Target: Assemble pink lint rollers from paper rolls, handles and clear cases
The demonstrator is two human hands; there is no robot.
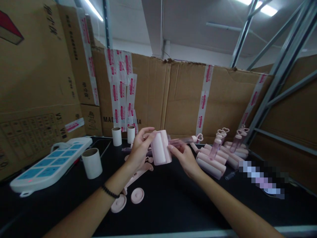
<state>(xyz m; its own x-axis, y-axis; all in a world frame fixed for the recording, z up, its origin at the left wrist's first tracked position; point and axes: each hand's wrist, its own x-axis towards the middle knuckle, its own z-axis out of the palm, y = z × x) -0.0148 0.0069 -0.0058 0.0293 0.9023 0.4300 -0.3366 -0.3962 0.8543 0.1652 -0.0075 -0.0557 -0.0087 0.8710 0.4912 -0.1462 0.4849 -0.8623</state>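
Observation:
A pink lint roller [160, 148] is held up above the black table, its cylinder upright and its clear pink handle with a heart-shaped loop pointing right. My left hand [140, 145] grips the cylinder from the left, thumb near its top edge. My right hand [184, 155] is closed round the lint roller where the handle meets the cylinder; some fingers are hidden behind it. Below my left hand lie a long pink plastic part [141, 173] and two round pink caps [137, 195]. Other small pink parts behind my left wrist are partly covered.
Several pink lint rollers [210, 163] lie at the right, some with handles upright. White paper rolls [92, 165] stand at the left beside a white power strip [49, 168]. Cardboard walls [183, 99] enclose the back and sides. A pixelated patch [262, 180] hides something at right.

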